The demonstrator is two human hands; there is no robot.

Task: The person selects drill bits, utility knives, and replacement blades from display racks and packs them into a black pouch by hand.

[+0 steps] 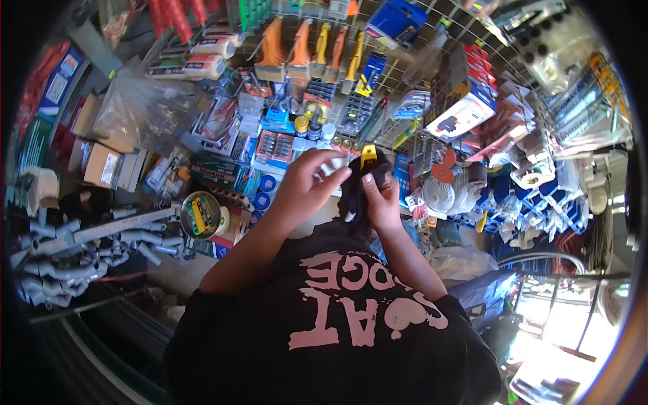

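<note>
My right hand [383, 201] is closed round a bunched black cloth [354, 192], its thumb pressed on the front. From the top of the cloth sticks a yellow object with dark markings [368, 157]; its lower part is hidden, so I cannot tell its kind. My left hand [312, 183] is raised just left of the cloth. Its fingers are curved and apart from the thumb, with nothing visible between them. The thumb tip comes close to the cloth; whether it touches, I cannot tell.
Paintbrushes [300, 50] hang on a wire grid ahead. Small jars [302, 125] and packets crowd the shelf beyond my hands. Grey pipe fittings [57, 266] and a round tin [200, 214] lie to the left. Boxes [462, 111] and bagged goods hang at the right.
</note>
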